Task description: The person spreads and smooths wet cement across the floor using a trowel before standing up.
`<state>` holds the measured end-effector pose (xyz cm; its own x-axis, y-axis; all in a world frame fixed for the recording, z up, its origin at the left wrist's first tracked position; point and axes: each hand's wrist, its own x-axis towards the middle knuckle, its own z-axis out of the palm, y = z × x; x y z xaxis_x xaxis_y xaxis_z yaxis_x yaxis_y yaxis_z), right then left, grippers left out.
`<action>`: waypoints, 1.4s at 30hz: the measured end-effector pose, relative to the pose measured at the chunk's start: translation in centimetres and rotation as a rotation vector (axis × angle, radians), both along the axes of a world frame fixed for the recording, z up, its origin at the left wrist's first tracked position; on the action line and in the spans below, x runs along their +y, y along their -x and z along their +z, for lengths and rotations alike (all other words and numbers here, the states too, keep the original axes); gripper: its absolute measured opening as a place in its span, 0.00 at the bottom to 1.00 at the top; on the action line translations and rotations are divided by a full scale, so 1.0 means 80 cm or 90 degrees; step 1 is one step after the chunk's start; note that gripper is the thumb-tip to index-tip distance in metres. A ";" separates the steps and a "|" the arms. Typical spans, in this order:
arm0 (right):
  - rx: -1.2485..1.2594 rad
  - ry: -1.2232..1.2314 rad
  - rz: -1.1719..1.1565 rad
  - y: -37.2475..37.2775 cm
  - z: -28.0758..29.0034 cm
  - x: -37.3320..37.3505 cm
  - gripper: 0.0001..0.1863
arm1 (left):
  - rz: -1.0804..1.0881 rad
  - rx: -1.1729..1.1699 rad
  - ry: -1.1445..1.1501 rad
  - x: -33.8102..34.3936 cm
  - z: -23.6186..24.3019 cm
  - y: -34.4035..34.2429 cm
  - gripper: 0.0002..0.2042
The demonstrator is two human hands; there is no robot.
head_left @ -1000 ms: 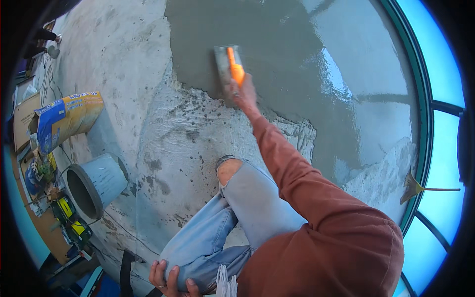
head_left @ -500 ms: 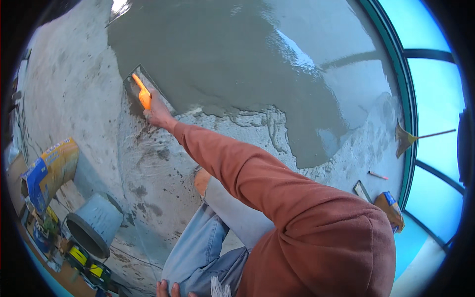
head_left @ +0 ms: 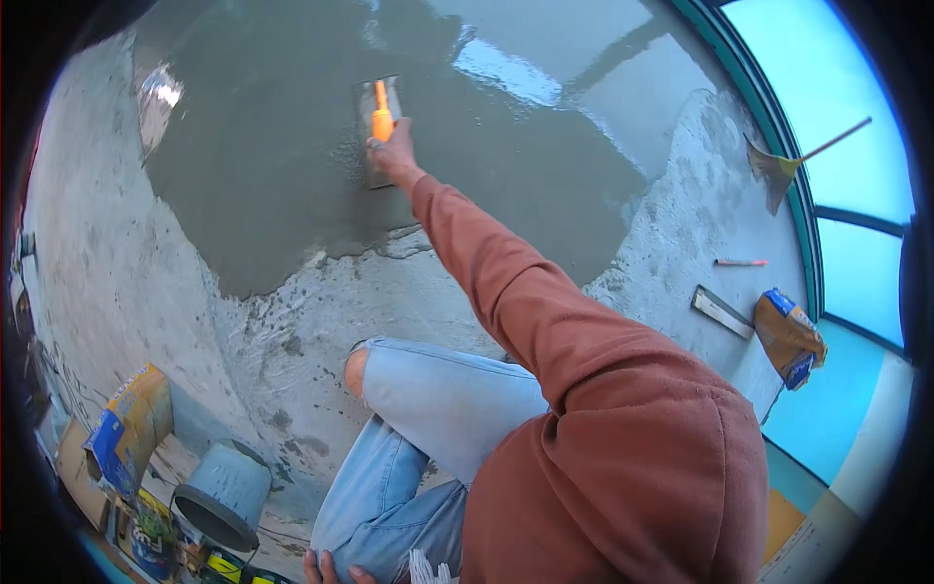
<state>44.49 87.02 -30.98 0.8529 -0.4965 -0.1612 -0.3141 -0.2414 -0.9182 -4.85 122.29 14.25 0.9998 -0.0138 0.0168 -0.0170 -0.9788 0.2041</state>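
Observation:
My right hand [head_left: 394,151] is closed around the orange handle of a plastering trowel [head_left: 375,172]. The trowel's flat rectangular blade lies on a layer of wet grey cement [head_left: 282,185] spread over the floor, with the blade's long side pointing away from me. Its handle stands out brightly against the grey. In a brown sleeve, my right arm stretches far forward across the work. At the lower edge my left hand [head_left: 336,567] rests on the leg of my light blue jeans, its visible fingers apart and holding nothing; the rest of it is out of the picture.
A grey bucket [head_left: 226,494] lies tipped at lower left beside a blue-and-yellow bag [head_left: 134,428]. To the right are a broom [head_left: 778,170], a pen-like stick [head_left: 741,262], a flat metal-edged tool [head_left: 722,311] and another bag [head_left: 790,336]. A green-framed glass wall [head_left: 822,127] borders that side.
The trowel in my right hand has swept rightward and away over the cement, turning more upright. Cement now covers the rough near edge more evenly. My view has shifted; my left hand stays on my leg.

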 end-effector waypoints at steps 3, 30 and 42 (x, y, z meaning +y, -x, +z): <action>-0.051 -0.198 -0.054 0.027 -0.017 -0.153 0.31 | -0.036 -0.039 0.041 -0.007 -0.004 0.006 0.15; -0.190 -0.316 -0.435 0.211 0.001 -0.400 0.15 | -0.065 -0.056 -0.081 0.003 -0.003 -0.031 0.13; -0.094 -0.353 -0.014 -0.166 0.020 -0.091 0.19 | -0.095 -0.077 -0.033 0.078 -0.028 -0.052 0.15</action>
<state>57.78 79.74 -29.42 0.8766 -0.3891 -0.2831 -0.1730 0.2941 -0.9400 -0.69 128.56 12.02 0.9773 -0.1660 0.1317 -0.1843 -0.9726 0.1415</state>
